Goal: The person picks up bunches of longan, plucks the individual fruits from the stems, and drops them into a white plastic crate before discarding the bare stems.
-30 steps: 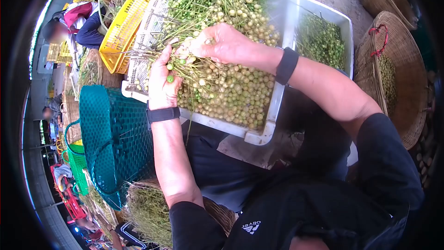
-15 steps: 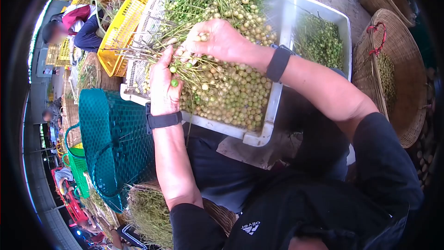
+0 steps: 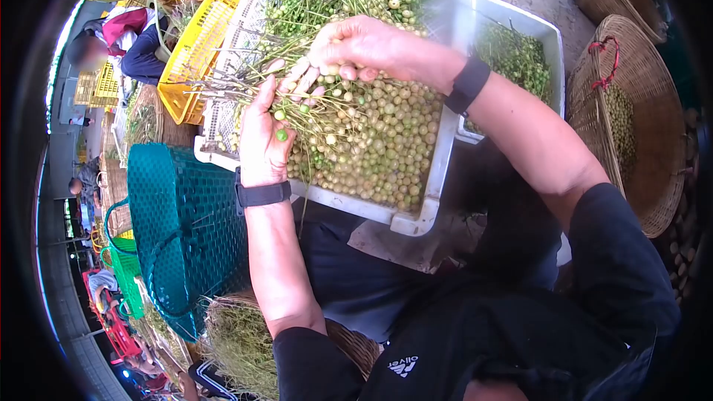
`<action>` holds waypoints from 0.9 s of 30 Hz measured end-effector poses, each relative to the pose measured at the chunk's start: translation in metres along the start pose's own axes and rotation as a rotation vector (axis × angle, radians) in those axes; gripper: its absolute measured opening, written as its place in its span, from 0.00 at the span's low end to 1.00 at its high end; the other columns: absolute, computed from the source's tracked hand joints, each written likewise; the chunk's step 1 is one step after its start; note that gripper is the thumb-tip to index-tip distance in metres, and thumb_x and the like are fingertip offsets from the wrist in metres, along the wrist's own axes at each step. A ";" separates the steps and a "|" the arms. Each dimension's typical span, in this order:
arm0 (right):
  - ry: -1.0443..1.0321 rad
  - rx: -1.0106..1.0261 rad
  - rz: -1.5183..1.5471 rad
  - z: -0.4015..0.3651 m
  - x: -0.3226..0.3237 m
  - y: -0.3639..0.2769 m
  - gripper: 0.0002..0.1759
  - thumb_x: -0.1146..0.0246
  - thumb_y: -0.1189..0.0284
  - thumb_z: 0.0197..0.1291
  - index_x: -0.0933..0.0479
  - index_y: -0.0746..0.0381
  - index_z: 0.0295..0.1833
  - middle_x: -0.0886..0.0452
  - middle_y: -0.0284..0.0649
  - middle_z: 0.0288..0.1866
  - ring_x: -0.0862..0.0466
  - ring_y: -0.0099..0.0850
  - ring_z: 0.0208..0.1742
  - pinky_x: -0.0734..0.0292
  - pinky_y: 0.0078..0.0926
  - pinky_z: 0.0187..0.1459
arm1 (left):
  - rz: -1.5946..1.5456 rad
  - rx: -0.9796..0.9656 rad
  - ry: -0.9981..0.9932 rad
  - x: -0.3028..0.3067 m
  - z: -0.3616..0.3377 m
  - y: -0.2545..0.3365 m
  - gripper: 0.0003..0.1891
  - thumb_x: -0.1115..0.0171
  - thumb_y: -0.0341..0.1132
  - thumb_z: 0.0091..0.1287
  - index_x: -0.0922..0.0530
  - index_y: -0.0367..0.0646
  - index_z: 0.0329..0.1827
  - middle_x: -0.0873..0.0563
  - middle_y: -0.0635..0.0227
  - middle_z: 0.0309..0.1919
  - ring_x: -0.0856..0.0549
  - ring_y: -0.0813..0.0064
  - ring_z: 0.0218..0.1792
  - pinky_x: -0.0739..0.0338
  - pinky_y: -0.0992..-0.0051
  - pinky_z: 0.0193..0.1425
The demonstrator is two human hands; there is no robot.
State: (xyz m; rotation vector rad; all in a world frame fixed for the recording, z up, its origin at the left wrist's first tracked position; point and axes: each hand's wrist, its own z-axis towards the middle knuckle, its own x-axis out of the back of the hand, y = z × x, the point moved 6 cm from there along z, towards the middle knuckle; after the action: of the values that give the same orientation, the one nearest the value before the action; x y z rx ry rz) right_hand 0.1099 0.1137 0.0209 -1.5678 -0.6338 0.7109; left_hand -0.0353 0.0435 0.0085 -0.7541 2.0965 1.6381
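Note:
My left hand [image 3: 266,137] is closed around a bunch of thin fruit stems [image 3: 230,89], whose woody ends stick out to the left. Small round fruits, some green and some yellow-brown, hang from the bunch by its fingers. Just right of these fingertips, my right hand [image 3: 364,46] is curled over the bunch, palm down; what its fingers pinch, if anything, is hidden. Both hands are above a white plastic crate [image 3: 356,206]. Loose yellow-brown round fruits [image 3: 394,141] cover its near part, while green fruits on stems [image 3: 327,0] lie at the far side.
A second white crate [image 3: 558,67] with green fruits stands to the right, beside a wicker basket [image 3: 657,134]. On the left are a teal woven basket [image 3: 186,230], a yellow crate [image 3: 197,52] and a seated person [image 3: 134,44]. Cut stems [image 3: 238,341] fill a basket below.
My right hand has shifted slightly up and to the right, its fingers now turned down over the bunch. My left hand keeps its hold, almost still.

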 end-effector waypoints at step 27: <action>-0.209 -0.299 0.427 -0.004 -0.018 0.045 0.08 0.39 0.71 0.61 0.23 0.63 0.44 0.30 0.25 0.23 0.35 0.12 0.19 0.46 0.08 0.14 | -0.283 0.052 0.054 0.036 0.007 0.012 0.21 0.61 0.35 0.73 0.42 0.30 0.64 0.31 0.43 0.61 0.30 0.49 0.62 0.36 0.44 0.65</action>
State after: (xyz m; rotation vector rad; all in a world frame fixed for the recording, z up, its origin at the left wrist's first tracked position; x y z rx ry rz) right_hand 0.1015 0.0928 -0.0219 -1.9502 -0.5800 1.1515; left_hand -0.0716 0.0460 -0.0051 -1.0344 1.9541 1.4202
